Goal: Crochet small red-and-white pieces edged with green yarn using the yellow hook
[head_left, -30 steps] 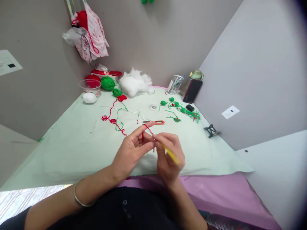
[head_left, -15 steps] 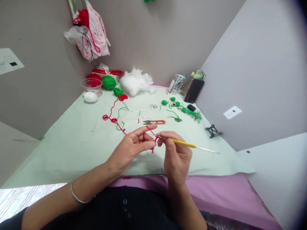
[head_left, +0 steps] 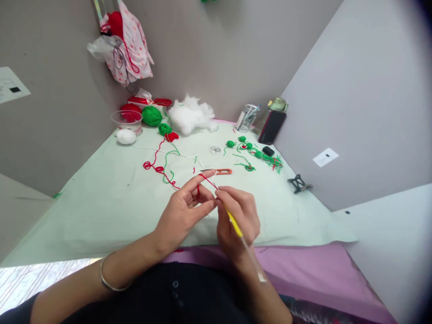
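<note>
Red yarn (head_left: 209, 181) runs over the raised index finger of my left hand (head_left: 184, 207) and loops round another of its fingers. The left thumb and a finger pinch close to my right hand (head_left: 239, 216), where the worked bit of yarn is mostly hidden by fingers. My right hand grips a yellow-handled crochet hook (head_left: 235, 223); its metal back end slants down toward the wrist, and its tip lies among the fingertips. Just beyond the left index fingertip lie orange thread snips (head_left: 223, 171), their blades partly covered by that finger.
White stuffing (head_left: 191, 116), a green yarn ball (head_left: 151, 116) and a clear tub (head_left: 127, 120) stand at the back left. Small green crocheted pieces (head_left: 258, 154) lie right of centre. A phone (head_left: 272, 127) leans beside a cup of tools (head_left: 248, 118). A black stand (head_left: 299, 184) sits far right.
My right hand has turned and shifted left, swinging the hook's back end from pointing right to pointing down toward me. The short red piece between the hands is now covered by fingers.
</note>
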The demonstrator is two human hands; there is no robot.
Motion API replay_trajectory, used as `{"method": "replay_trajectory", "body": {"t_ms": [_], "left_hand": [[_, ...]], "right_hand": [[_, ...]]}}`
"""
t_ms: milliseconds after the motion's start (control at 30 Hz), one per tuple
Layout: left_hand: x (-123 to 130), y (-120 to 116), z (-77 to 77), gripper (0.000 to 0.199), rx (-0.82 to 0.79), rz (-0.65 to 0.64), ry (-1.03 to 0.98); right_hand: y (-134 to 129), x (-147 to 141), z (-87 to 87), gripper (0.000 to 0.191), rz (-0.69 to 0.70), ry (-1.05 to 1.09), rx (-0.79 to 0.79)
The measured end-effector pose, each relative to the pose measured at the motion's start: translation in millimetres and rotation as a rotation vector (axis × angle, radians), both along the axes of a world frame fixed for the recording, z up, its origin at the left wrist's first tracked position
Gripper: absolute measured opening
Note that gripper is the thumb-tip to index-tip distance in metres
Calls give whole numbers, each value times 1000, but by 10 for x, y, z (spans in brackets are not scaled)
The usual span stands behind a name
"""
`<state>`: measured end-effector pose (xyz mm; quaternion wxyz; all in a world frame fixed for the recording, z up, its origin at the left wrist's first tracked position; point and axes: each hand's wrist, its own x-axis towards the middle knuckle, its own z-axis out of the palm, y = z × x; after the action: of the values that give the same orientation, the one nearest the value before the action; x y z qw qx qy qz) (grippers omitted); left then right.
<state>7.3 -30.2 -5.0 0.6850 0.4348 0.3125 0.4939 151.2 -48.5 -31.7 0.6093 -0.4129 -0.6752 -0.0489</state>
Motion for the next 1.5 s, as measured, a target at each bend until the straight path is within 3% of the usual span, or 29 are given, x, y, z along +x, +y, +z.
{"method": "replay_trajectory", "body": {"t_ms": [67,167,267,367,467,600,700,767,833,900,967,1067,1233,1333,1400,1500], "left_hand": [[10,-4,0,58,-83,-24,-41],[-16,19,29,48,-194,-126,-109],[-60,50,71,40,-187,-177,-116],[-97,74,98,34,-143,-165,-75],[-115,85,87,34,-70,-111,-16],[-87,66,32,45,32,-49,21],[-51,52,10,48,-99,-102,-82],[-43,58,14,44,-234,-172,-164],[-51,71,29,39,-303,-207,-197],[-61,78,46,35,-279,-175,-190],[-61,69,56,34,-213,-137,-165],[-42,43,51,33,-134,-130,-123],[-16,38,23,34,-78,-99,-71],[-1,48,4,40,-130,-70,-112],[2,58,-8,42,-202,-117,-161],[-17,83,-7,37,-302,-183,-200]], "right_hand": [[10,-14,-14,33,-8,22,20],[27,12,20,25,181,294,-147],[37,71,80,18,378,567,-327],[12,116,130,20,478,642,-388],[-45,126,145,22,392,473,-329],[-80,103,40,33,211,11,-83],[-65,86,-66,44,51,-183,70],[-61,85,-79,42,51,-122,36],[-63,86,-36,33,143,91,-55],[-57,81,32,27,242,338,-119],[-36,70,86,24,326,449,-150],[2,56,114,21,376,394,-190],[-19,49,60,25,277,278,-178],[-37,35,-21,34,105,17,-34],[-35,33,-60,40,24,-94,60],[-26,58,-34,34,93,36,7]]}}
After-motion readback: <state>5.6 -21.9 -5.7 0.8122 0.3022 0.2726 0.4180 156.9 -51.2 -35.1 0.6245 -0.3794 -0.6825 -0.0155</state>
